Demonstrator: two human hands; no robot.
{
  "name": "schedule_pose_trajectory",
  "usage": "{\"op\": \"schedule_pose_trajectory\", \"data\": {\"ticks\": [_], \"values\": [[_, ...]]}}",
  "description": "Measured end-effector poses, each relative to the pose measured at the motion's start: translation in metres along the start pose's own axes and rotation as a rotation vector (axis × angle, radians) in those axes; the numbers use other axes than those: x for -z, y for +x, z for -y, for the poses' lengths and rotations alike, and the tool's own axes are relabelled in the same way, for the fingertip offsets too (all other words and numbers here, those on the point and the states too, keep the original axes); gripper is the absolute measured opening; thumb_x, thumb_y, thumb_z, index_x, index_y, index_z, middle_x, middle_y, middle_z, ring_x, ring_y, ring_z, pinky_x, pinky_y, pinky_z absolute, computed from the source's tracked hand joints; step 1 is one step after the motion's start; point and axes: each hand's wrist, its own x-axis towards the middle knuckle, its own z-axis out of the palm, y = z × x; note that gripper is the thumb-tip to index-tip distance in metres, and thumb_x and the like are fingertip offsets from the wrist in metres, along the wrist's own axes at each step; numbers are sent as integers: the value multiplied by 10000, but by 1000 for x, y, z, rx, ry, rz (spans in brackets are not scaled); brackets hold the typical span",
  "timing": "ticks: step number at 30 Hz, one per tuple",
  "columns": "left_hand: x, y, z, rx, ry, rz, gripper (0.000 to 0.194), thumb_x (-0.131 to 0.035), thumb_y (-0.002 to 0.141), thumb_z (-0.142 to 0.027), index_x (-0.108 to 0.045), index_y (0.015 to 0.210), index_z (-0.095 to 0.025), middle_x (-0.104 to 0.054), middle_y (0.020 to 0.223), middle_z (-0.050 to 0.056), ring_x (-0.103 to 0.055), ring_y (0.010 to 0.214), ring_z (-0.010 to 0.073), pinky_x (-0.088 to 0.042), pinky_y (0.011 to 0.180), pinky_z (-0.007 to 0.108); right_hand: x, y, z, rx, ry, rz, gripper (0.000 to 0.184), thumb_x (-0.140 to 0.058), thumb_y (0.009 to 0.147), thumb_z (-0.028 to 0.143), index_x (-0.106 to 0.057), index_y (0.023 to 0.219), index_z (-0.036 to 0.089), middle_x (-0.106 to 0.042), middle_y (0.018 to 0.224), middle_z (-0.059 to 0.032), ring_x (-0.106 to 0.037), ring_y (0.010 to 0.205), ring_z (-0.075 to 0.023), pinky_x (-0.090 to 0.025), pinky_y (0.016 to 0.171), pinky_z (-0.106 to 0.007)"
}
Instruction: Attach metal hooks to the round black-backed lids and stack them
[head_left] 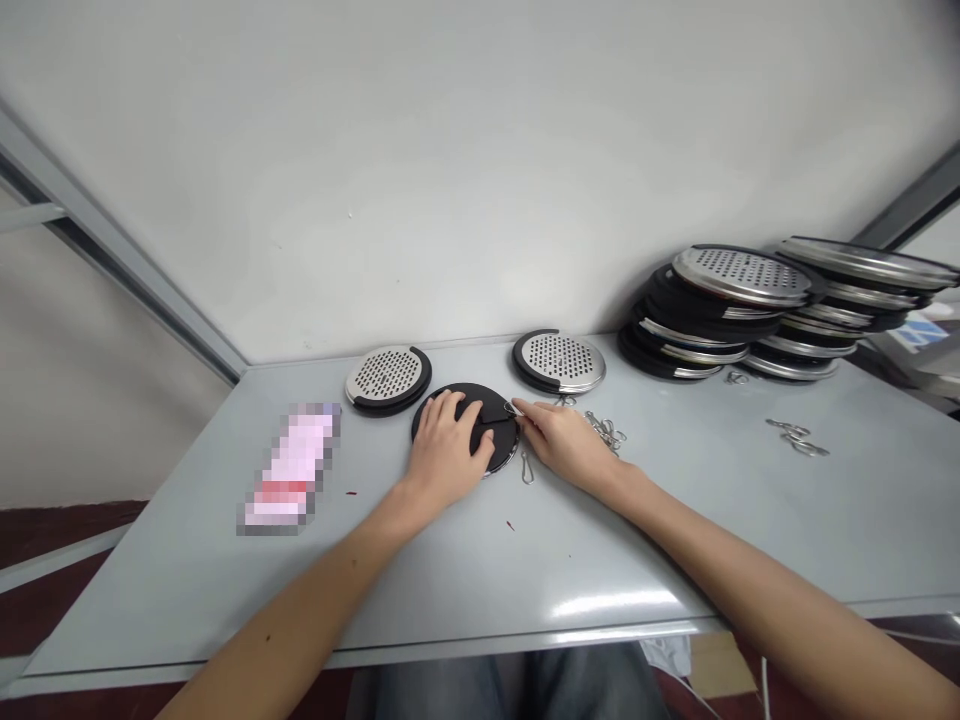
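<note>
A grey table stands against a plain white wall, its front edge catching a bright glare. Grey metal frame bars run slantwise at the left and right edges. Dark red floor shows below the table at left.

Left hand presses black disc; right hand pinches its edge.

bare table near edge, perforated discs behind, disc stacks far right, loose clips between
</note>
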Motion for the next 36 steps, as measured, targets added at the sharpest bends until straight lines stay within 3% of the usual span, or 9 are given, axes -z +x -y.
{"op": "schedule_pose_trajectory", "data": {"ticks": [5, 11, 20, 25, 28, 31, 36], "values": [[9, -9, -11, 20, 71, 62, 489, -402, 929, -438, -533, 1284, -128, -493, 1342, 168, -395, 1267, 343, -338, 1031, 506, 0, 1, -3, -12, 116, -84, 322, -421, 941, 252, -591, 1205, 182, -731, 958, -73, -681, 812, -209, -445, 676, -275], [30, -14, -22, 52, 182, 107, 496, -337, 935, -511, -615, 1188, -188, -607, 1084, 143, -518, 996, 324, -423, 821, 457, 5, 2, -2, -38, 238, -101, 308, -433, 932, 266, -647, 1144, 197, -743, 886, -49, -682, 755, -186, -473, 656, -265], [44, -16, -22, 112, 246, 178, 438, -378, 922, -478, -679, 1012, -173, -612, 911, 129, -549, 885, 309, -431, 712, 411, -2, 2, 6, -30, 316, -148, 310, -452, 910, 222, -646, 1152, 206, -732, 1020, -55, -694, 873, -203, -528, 755, -302], [32, -14, -6, 62, 177, 83, 325, -426, 919, -369, -681, 990, -180, -613, 915, 101, -549, 931, 278, -444, 829, 427, -10, 3, 13, -52, 400, -200, 309, -439, 930, 258, -636, 1167, 225, -726, 1056, -32, -691, 932, -192, -526, 822, -296], [20, -10, 6, 16, 31, 23, 327, -473, 900, -328, -615, 1142, -160, -594, 1120, 110, -514, 1091, 264, -425, 958, 408, -12, 4, 17, -50, 402, -167, 300, -454, 922, 252, -648, 1151, 235, -730, 1041, -20, -697, 906, -188, -525, 818, -295], [13, -7, 14, -67, -60, 43, 381, -455, 915, -291, -528, 1265, -157, -536, 1280, 113, -458, 1218, 251, -375, 1051, 408, -12, 3, 18, -61, 375, -139, 287, -470, 909, 242, -675, 1110, 241, -745, 973, -15, -704, 840, -188, -529, 772, -290], [15, -7, 14, -99, -70, 103, 362, -406, 947, -274, -519, 1284, -208, -541, 1284, 91, -475, 1207, 239, -383, 1037, 418, -10, 1, 18, -87, 363, -158, 283, -491, 888, 232, -693, 1085, 237, -752, 928, -10, -706, 806, -183, -522, 736, -270]]}}
